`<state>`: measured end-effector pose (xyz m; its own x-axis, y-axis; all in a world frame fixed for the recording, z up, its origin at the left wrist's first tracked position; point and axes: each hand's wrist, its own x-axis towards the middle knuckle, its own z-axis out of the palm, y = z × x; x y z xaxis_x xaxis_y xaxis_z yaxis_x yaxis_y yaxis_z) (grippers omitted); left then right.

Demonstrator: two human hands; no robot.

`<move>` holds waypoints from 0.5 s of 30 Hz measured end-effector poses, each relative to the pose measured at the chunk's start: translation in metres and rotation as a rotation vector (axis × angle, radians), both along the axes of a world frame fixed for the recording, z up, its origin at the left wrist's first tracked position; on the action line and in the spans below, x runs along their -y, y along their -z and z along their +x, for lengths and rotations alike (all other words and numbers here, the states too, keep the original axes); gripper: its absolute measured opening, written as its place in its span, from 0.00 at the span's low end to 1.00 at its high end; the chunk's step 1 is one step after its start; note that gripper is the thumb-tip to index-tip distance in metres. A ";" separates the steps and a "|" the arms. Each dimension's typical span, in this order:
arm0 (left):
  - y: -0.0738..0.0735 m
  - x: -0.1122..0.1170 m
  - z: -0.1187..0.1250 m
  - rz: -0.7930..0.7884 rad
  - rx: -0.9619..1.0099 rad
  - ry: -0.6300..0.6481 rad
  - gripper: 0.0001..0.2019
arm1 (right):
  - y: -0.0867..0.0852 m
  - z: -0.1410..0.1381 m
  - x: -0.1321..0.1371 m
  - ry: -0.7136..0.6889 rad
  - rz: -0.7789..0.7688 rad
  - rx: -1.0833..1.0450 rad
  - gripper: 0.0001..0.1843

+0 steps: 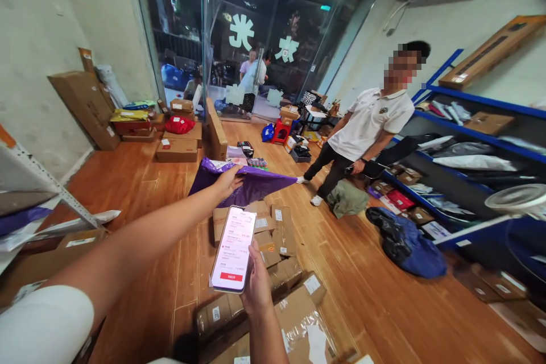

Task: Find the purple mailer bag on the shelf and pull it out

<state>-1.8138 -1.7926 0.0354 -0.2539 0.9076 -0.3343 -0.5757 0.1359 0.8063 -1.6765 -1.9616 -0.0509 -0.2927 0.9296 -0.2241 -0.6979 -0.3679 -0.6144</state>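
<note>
The right hand (pixel 258 289) grips a smartphone (pixel 233 250) by its sides, screen up, above taped cardboard cartons (pixel 298 315); a loosened thumb could let it slide onto them. Forward of the phone, the left hand (pixel 229 182) grasps a purple plastic mailer bag (pixel 261 182), its pointed corner extending rightward; slick film under a one-sided hold may slip, dropping the bag. Farther right of both hands, a standing co-worker (pixel 362 124) could be brushed if the bag swings wide.
</note>
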 end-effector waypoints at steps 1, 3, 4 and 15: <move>0.001 0.001 -0.004 0.001 -0.004 0.000 0.02 | 0.000 -0.001 0.000 -0.004 -0.012 0.006 0.25; 0.003 0.004 -0.012 0.005 -0.013 0.000 0.04 | 0.001 -0.004 -0.001 -0.022 -0.031 0.010 0.26; 0.003 0.005 -0.017 0.007 -0.018 -0.003 0.04 | 0.001 -0.006 -0.001 -0.034 -0.033 0.008 0.26; 0.008 0.024 -0.044 0.010 -0.081 -0.031 0.06 | -0.030 -0.022 0.002 -0.174 0.027 0.066 0.33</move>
